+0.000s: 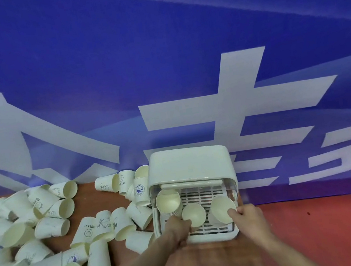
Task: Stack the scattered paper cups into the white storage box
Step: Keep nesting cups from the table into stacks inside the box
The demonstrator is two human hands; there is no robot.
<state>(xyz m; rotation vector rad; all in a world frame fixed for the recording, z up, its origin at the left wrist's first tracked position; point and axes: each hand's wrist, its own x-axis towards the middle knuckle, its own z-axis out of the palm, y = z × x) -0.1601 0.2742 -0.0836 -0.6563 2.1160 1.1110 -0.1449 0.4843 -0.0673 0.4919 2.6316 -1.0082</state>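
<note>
At lower centre, one paper cup (193, 214) is gripped by the left hand (178, 225), another (221, 211) by the right hand (247, 216); both should be lowered upright onto the storage box (188, 162) rack.

What you can't really make out here

Both forearms run off the bottom edge around 6 o'clock. The cup pile (35, 251) spills out of view at 8 o'clock, and most of the prints are too blurry to read. The storage box (188, 165) lid hides the back of the rack, and the left hand (177, 226) covers the bottom of the middle cup (193, 214). The banner (160, 66) lettering is chopped off at 3 and 9 o'clock.
</note>
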